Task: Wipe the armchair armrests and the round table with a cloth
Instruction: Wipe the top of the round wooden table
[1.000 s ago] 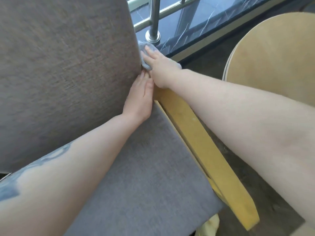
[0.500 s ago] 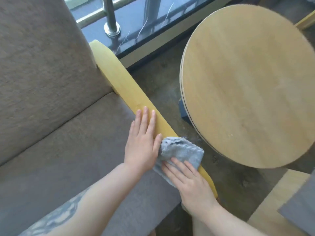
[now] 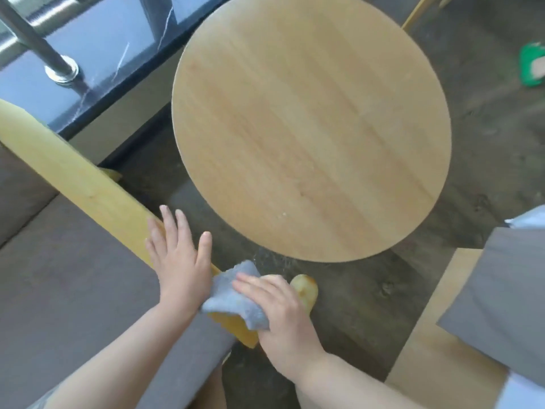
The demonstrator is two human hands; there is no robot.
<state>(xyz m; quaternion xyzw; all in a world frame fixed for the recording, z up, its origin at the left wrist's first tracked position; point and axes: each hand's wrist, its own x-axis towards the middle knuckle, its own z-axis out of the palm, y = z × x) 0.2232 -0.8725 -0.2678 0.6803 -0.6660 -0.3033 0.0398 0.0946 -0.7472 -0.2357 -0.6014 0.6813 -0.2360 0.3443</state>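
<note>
The armchair's yellow wooden armrest (image 3: 88, 184) runs from the upper left to the bottom centre, beside the grey seat cushion (image 3: 73, 290). My right hand (image 3: 280, 311) grips a grey-blue cloth (image 3: 233, 299) wrapped over the armrest's front end, fingers laid across the top. Just behind the cloth, my left hand (image 3: 177, 255) rests flat on the armrest with straight, spread fingers. The round light-wood table (image 3: 309, 122) stands to the right of the armrest with nothing on it, a narrow strip of floor between them.
A second chair with a grey cushion (image 3: 501, 290) and a pale wood frame (image 3: 436, 349) fills the lower right. A steel railing post (image 3: 59, 69) stands on a dark marble sill at the upper left. A green object (image 3: 530, 66) lies on the dark floor at the far right.
Both hands slid down the armrest from the backrest to its front end, the right hand dragging the cloth. My view swung right, bringing the whole round table in.
</note>
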